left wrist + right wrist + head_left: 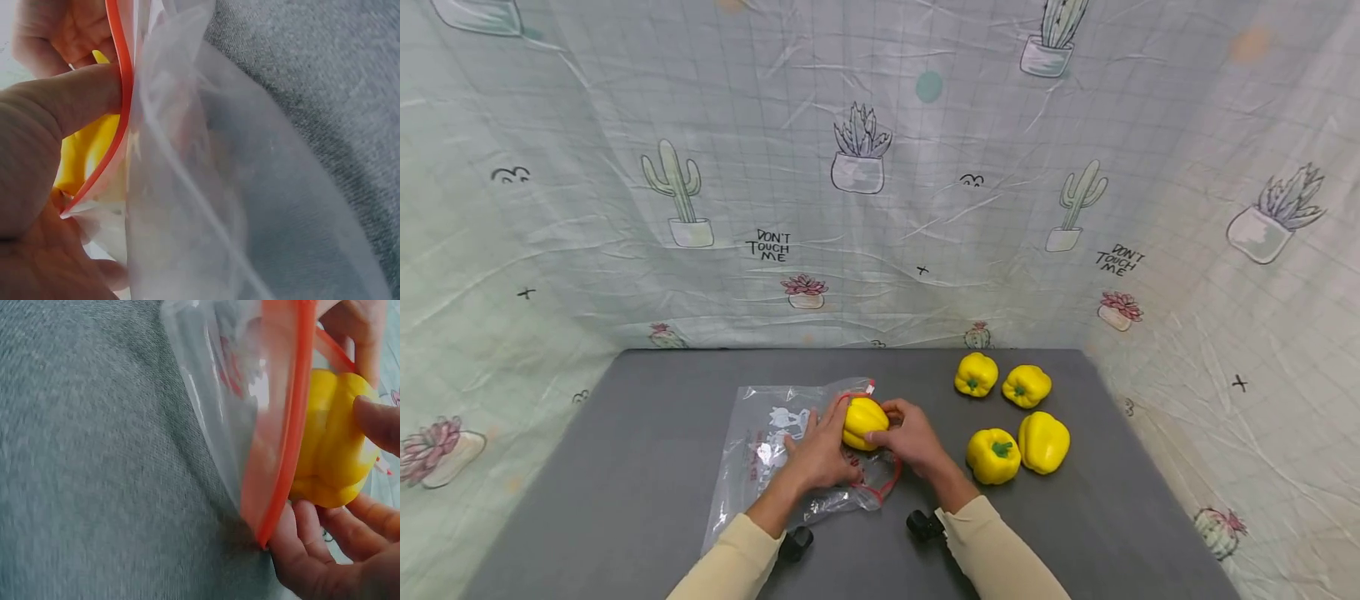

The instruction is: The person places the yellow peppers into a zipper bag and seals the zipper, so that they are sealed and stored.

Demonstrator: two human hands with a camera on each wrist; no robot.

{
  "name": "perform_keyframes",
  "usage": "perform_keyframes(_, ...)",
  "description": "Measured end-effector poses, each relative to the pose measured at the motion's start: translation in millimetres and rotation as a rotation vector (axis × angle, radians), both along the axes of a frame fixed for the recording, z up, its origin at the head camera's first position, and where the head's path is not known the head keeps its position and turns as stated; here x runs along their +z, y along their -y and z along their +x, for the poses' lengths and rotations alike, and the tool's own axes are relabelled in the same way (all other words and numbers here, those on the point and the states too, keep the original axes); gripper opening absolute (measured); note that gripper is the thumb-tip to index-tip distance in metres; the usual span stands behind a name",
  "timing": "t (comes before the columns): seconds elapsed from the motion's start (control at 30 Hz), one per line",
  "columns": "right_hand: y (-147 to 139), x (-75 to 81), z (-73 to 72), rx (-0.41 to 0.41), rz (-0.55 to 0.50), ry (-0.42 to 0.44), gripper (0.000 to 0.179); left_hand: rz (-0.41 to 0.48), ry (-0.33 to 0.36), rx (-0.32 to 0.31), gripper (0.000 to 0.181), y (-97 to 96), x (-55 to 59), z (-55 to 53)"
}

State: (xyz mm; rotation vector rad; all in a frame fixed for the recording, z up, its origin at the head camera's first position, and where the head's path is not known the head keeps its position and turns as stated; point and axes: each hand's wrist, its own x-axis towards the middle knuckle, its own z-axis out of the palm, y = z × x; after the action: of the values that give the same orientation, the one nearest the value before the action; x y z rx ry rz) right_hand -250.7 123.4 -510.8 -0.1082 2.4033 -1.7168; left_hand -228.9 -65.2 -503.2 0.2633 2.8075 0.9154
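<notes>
Five yellow peppers show in the head view, four of them loose on the right part of the grey bench [625, 492]. Those four are the back left pepper [977, 375], the back right pepper [1027, 386], the front left pepper [993, 457] with its green stem up, and the front right pepper [1044, 442] lying just beside it. The held pepper [865, 423] is at the mouth of a clear plastic bag [735, 467], which lies partly flat on the bench. The right hand [913, 433] grips this pepper from its right side. The left hand [816, 457] rests at the bag's mouth, fingers spread rather than curled. Behind the bench hangs a curtain [925, 225] printed with potted cacti.

From the left wrist, the left thumb reaches to the red strip [127, 94] along the bag's mouth, its tip hidden behind it. Yellow shows beyond the thumb, and the cloudy plastic fills the middle.

From the right wrist, the right thumb presses the held pepper's side while the fingers curl beneath. Part of the pepper is hidden behind the red strip; how far inside it sits, I cannot tell.
</notes>
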Motion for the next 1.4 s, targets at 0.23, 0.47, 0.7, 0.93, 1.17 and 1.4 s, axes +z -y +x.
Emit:
perform_keyframes(0.23, 6.8, 5.2, -0.2, -0.020, 0.112, -0.020, 0.065, -0.028, -0.072, 0.000, 0.117, 0.7, 3.2, 0.3)
perform_keyframes(0.47, 7.3, 3.6, 0.9, -0.157, -0.120, 0.084, 0.046, -0.047, -0.109, -0.026, 0.116, 2.3, 11.1, 0.6)
perform_keyframes(0.7, 16.8, 3.4, 1.3, -0.155, 0.009, 0.030, 0.038, -0.080, -0.103, -0.015, 0.113, 4.7, 13.6, -1.5)
perform_keyframes(0.93, 18.6, 0.5, 2.2, -0.124, -0.003, -0.051, 0.038, -0.090, -0.133, -0.017, 0.111, 5.5, 13.9, -1.5)
perform_keyframes(1.17, 26.2, -2.7, -2.8, -0.069, 0.286, -0.164, 0.039, -0.102, -0.163, -0.026, 0.110, 5.2, 13.5, -1.2)
perform_keyframes(1.4, 28.6, -12.7, -6.9, -0.093, 0.052, -0.141, 0.031, -0.106, -0.182, -0.039, 0.111, 8.0, 14.1, -2.0)
